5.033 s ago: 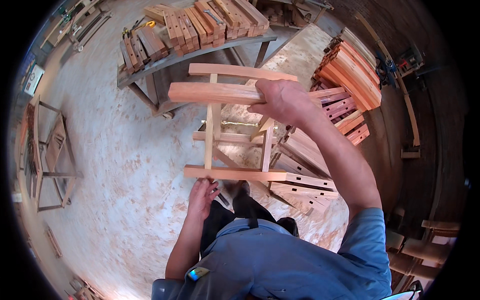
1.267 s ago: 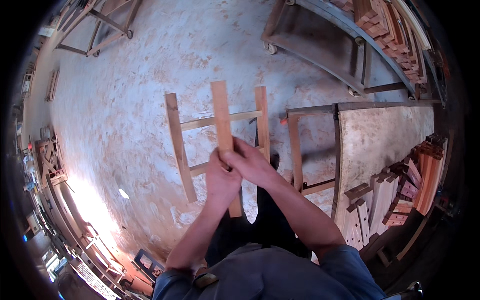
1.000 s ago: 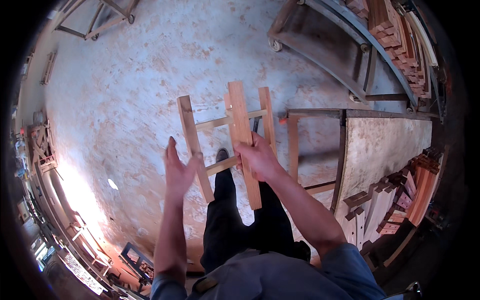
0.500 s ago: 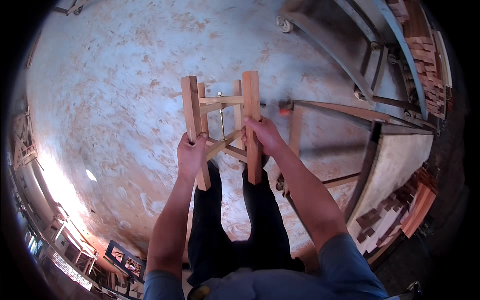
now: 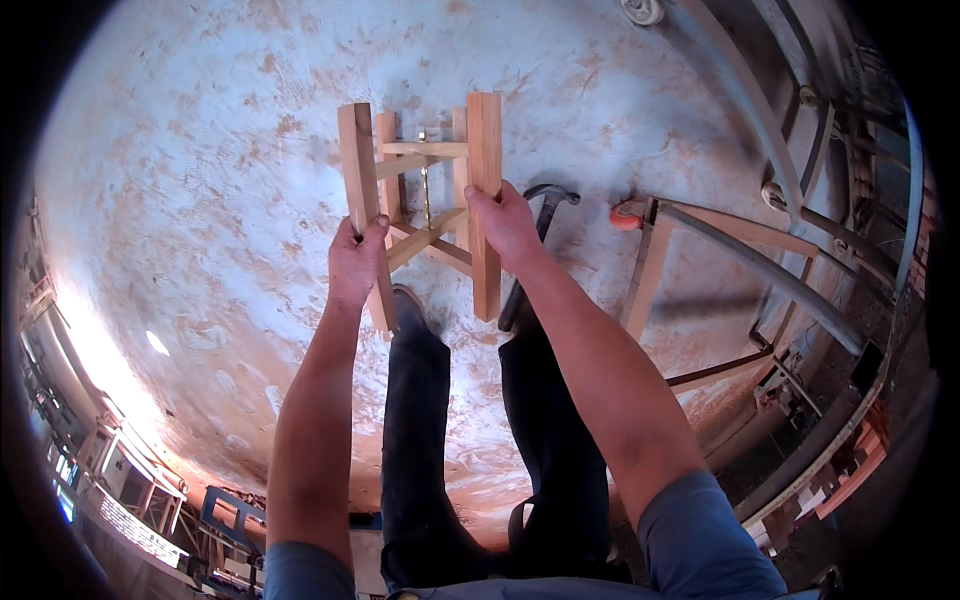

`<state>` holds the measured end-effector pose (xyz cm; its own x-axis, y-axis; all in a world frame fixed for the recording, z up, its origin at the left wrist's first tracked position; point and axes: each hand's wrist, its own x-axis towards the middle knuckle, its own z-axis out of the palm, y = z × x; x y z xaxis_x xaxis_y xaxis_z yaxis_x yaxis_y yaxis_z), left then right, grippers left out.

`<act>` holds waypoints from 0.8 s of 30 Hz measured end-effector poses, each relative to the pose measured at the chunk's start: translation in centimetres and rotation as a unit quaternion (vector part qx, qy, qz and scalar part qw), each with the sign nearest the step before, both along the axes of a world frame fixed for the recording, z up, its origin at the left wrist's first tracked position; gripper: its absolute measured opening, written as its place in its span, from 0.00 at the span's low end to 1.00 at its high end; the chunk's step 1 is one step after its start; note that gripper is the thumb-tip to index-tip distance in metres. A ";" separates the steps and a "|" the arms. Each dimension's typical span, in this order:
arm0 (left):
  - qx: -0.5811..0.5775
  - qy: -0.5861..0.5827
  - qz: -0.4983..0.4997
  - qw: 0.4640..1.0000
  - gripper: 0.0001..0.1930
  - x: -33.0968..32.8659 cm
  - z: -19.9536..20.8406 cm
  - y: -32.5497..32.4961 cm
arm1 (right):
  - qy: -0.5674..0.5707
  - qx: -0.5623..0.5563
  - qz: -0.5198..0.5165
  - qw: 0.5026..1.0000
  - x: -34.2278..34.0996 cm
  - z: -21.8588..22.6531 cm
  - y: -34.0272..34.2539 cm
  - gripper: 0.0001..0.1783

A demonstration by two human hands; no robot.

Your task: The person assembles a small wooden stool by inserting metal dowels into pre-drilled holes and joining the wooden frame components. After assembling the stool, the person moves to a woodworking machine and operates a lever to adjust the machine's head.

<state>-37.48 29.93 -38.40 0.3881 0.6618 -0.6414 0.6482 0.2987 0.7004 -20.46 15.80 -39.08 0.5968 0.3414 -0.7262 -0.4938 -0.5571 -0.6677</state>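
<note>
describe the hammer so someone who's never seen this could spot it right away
Start at the pale wooden stool frame held up over the dusty concrete floor by the left hand and right hand. Just right of the right hand, the hammer lies on the floor, partly hidden. Its dark curved metal head and dark handle set it apart from the light wood and the orange-tipped metal rack beside it.

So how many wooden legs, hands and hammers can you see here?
Wooden legs of the stool frame: 4
Hands: 2, the left hand and the right hand, each gripping a leg
Hammer: 1, behind the right hand
Total: 7
</note>
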 end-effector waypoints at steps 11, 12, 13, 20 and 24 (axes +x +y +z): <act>-0.023 0.030 0.021 0.999 0.16 -1.4 -3.6 1.4 | 0.024 -0.014 -0.051 0.998 -1.0 -3.8 -0.7 0.20; -0.003 0.040 0.014 0.999 0.16 -1.2 -3.4 0.7 | 0.002 -0.028 -0.043 0.999 -1.2 -3.8 -0.9 0.21; 0.019 0.051 0.008 0.999 0.17 -0.9 -3.1 0.1 | -0.011 -0.042 -0.031 0.999 -1.3 -3.5 -0.7 0.21; 0.076 0.043 0.006 0.996 0.16 0.8 -2.1 -2.1 | -0.048 -0.093 0.001 0.994 -1.7 -1.6 -0.1 0.21; 0.084 0.051 0.007 0.995 0.16 1.2 -2.0 -2.2 | 0.024 -0.034 -0.051 0.998 -1.6 -1.5 -0.1 0.21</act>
